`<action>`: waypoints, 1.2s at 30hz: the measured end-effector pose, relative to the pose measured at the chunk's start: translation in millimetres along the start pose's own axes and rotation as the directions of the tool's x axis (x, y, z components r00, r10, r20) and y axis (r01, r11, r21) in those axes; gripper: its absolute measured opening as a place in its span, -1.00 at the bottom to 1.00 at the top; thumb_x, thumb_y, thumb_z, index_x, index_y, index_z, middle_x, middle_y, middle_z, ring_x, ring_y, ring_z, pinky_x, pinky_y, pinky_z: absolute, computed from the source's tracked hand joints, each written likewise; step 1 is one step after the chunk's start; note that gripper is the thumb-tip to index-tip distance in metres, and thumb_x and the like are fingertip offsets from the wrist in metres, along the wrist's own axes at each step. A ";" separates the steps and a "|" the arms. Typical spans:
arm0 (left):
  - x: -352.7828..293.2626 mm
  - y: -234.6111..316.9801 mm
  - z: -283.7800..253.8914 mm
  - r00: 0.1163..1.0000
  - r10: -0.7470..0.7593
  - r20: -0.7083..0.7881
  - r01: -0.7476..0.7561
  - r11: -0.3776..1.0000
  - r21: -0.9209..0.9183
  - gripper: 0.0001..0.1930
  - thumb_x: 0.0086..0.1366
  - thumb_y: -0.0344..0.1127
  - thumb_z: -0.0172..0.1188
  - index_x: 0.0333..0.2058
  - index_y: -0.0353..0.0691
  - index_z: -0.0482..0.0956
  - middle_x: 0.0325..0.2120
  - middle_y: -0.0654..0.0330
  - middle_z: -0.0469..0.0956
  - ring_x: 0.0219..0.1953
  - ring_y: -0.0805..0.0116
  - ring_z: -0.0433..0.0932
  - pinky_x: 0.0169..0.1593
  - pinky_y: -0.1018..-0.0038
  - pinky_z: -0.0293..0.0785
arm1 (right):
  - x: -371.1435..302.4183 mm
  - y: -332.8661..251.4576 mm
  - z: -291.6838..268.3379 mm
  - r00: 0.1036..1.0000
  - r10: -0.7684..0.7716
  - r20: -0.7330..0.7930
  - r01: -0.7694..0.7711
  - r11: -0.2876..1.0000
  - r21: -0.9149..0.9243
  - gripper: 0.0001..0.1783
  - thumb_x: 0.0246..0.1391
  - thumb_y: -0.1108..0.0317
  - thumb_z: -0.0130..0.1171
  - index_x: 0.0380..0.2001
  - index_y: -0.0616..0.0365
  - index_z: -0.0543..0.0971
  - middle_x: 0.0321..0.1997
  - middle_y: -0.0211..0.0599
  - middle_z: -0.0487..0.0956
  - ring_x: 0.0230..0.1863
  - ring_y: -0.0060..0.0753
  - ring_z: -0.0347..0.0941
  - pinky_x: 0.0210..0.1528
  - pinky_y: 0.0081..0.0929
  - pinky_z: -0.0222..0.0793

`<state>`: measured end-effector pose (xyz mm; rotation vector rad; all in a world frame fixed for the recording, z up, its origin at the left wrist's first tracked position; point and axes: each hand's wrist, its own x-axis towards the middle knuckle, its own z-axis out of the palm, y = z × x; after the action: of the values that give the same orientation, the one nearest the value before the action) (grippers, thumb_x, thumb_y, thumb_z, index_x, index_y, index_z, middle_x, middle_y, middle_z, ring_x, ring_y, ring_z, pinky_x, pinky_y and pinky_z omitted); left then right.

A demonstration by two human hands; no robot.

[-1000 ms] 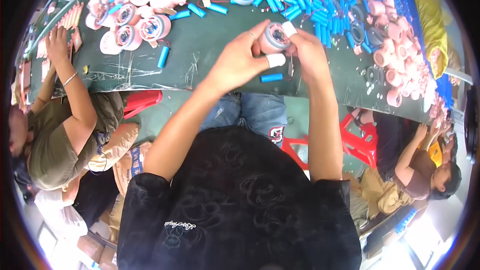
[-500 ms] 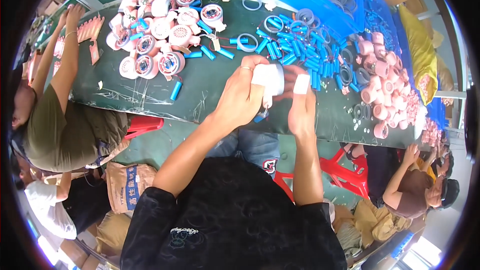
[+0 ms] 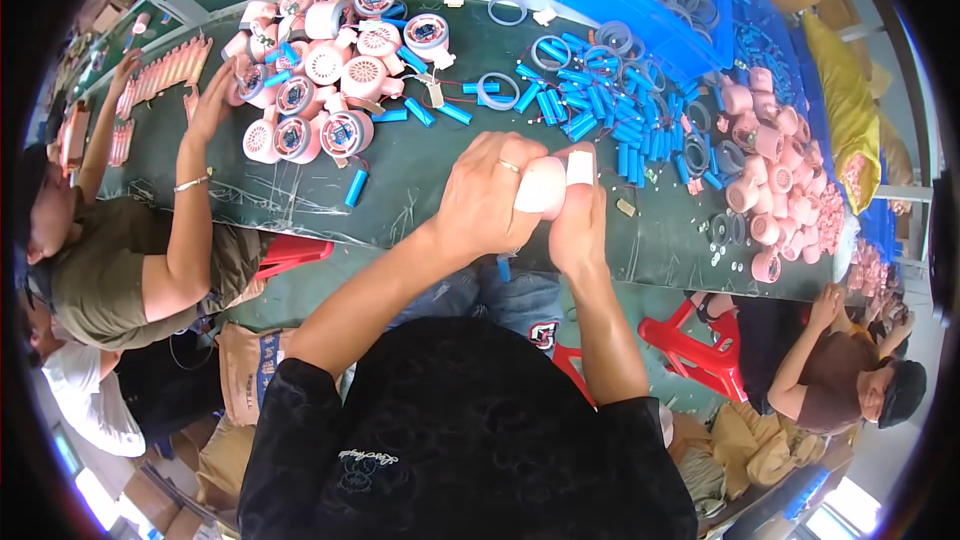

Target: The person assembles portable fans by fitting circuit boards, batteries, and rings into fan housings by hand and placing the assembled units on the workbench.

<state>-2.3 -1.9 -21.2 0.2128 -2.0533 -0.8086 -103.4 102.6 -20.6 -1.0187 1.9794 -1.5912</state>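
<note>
Both my hands are closed around a pale pink fan housing (image 3: 546, 180) above the near edge of the bench. My left hand (image 3: 487, 190) wraps it from the left, and my right hand (image 3: 583, 225) presses against it from the right. White tape covers both thumbs, and the fingers hide most of the housing. A blue cylindrical battery (image 3: 504, 268) hangs below my left hand. Beyond my hands lies a heap of blue batteries (image 3: 630, 125) with grey rings (image 3: 497, 90) among them. Pink fan housings (image 3: 325, 62), some showing circuit boards, are piled at the left.
A blue crate (image 3: 600, 0) full of grey rings stands at the back. More pink housings (image 3: 765, 175) are heaped on the right. A co-worker's hand (image 3: 212, 100) reaches to the left pile. Red stools (image 3: 690, 345) stand below the bench, with other people seated on both sides.
My hands have come together around the housing, the right one moving left and closing onto it. At the left, a co-worker's arm has moved right to the pile of housings.
</note>
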 end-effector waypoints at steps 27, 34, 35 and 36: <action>-2.4 31.2 -10.1 0.747 -0.641 0.178 0.665 0.717 -0.210 -0.71 0.42 -0.23 -0.11 -0.11 -0.33 0.43 -0.43 -0.09 0.58 -0.43 -0.02 0.59 -0.32 0.17 0.49 | -7.9 -21.0 -20.8 0.981 0.138 0.140 -0.140 0.990 0.007 -0.21 0.43 -0.23 -0.45 -0.08 0.34 0.50 -0.56 -0.26 0.52 -0.55 -0.41 0.50 -0.46 -0.40 0.39; 7.0 29.4 -15.0 1.000 -0.008 0.014 0.008 1.000 -0.012 -0.58 0.26 -0.26 0.13 0.06 -0.27 0.41 -0.06 -0.06 0.53 -0.09 -0.03 0.53 0.00 0.17 0.43 | -17.1 -21.5 -23.8 0.968 -0.238 0.078 0.235 0.971 0.042 -0.61 0.29 0.30 -0.13 0.11 0.26 0.30 -0.17 -0.02 0.55 -0.22 -0.13 0.56 -0.15 -0.27 0.48; 9.6 32.9 -18.5 0.999 -0.039 0.021 0.039 0.999 -0.002 -0.53 0.23 -0.24 0.17 0.09 -0.27 0.38 -0.10 -0.04 0.53 -0.13 -0.07 0.50 -0.01 0.14 0.40 | -19.3 -18.1 -25.4 0.952 -0.295 0.083 0.295 0.955 0.019 -0.59 0.29 0.29 -0.12 0.13 0.26 0.28 -0.12 0.00 0.52 -0.21 -0.13 0.54 -0.13 -0.27 0.46; 6.0 31.3 -21.0 0.991 -0.103 0.088 0.113 0.986 -0.120 -0.51 0.24 -0.21 0.16 0.10 -0.26 0.37 -0.08 -0.05 0.51 -0.13 -0.09 0.48 0.01 0.14 0.37 | -18.8 -16.5 -25.7 0.914 -0.398 0.079 0.398 0.917 0.009 -0.53 0.32 0.22 -0.09 0.17 0.28 0.24 -0.05 -0.01 0.45 -0.16 -0.19 0.48 -0.08 -0.30 0.43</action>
<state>15.6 9.9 10.4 0.2263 -2.0732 -1.0238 -104.4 132.2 -0.3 -1.5428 1.8045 -1.7101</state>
